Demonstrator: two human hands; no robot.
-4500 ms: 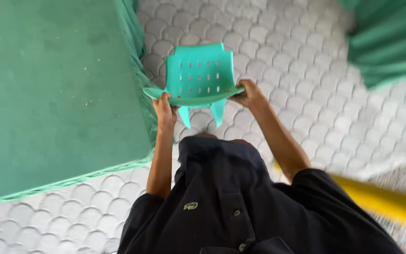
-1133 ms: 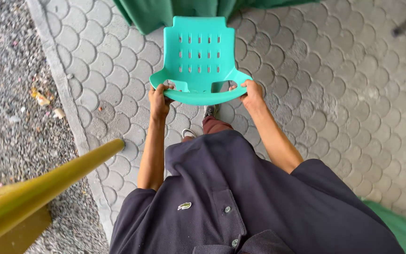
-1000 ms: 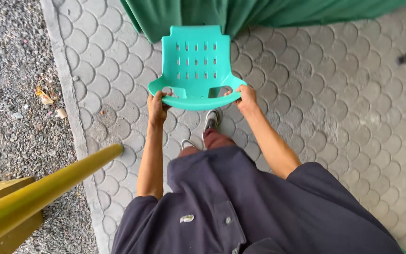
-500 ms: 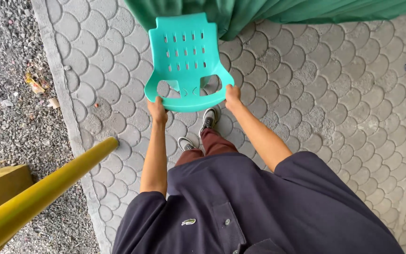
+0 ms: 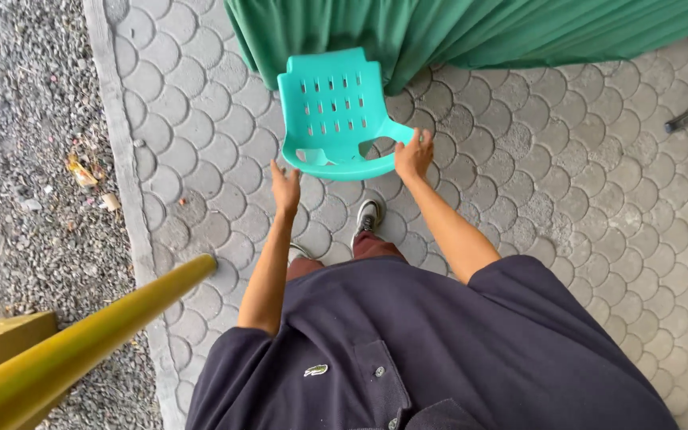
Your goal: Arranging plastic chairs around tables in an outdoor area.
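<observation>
Paving (image 5: 567, 199) of scalloped stones, chair (image 5: 332, 111) beside a green cloth (image 5: 455, 32).
Right hand (image 5: 413, 155) grips the chair's armrest; left hand (image 5: 285, 188) hangs open just below its seat edge, holding nothing.

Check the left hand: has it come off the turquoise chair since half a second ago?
Yes. The left hand now hangs open just short of the chair; the right hand grips the rim.

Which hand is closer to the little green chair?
Right. The right hand touches the chair at its armrest; the left hand hangs open just below the rim, apart.
</observation>
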